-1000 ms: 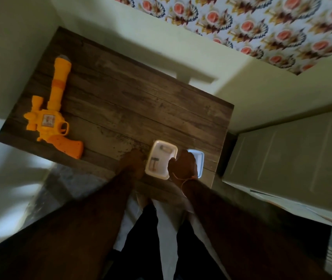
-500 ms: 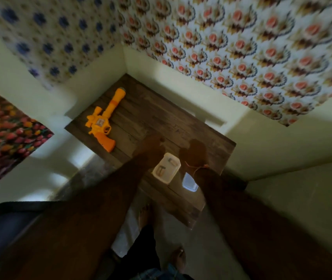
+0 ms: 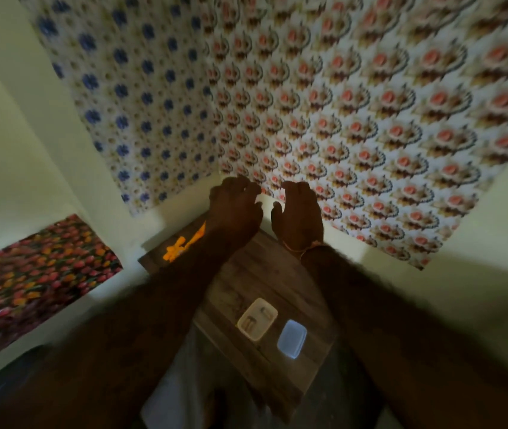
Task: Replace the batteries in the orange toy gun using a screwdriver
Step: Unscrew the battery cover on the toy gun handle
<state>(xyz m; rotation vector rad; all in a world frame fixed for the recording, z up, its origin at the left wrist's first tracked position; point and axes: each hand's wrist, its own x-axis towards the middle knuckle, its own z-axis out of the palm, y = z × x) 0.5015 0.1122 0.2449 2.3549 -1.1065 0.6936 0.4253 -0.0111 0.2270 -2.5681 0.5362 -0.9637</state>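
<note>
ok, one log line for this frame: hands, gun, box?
left hand: raised, empty | right hand: raised, empty | toy gun: on table, untouched | box: open, lid beside

orange toy gun [image 3: 181,247] half-hidden by left forearm

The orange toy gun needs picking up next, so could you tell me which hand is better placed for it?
Probably the left hand: the orange toy gun lies on the table's left side, beside the left forearm, while the right hand is raised farther right. Both hands are empty.

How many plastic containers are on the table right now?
2. The open box with small items sits near the table's front edge; its lid lies right beside it. None seem hidden.
</note>
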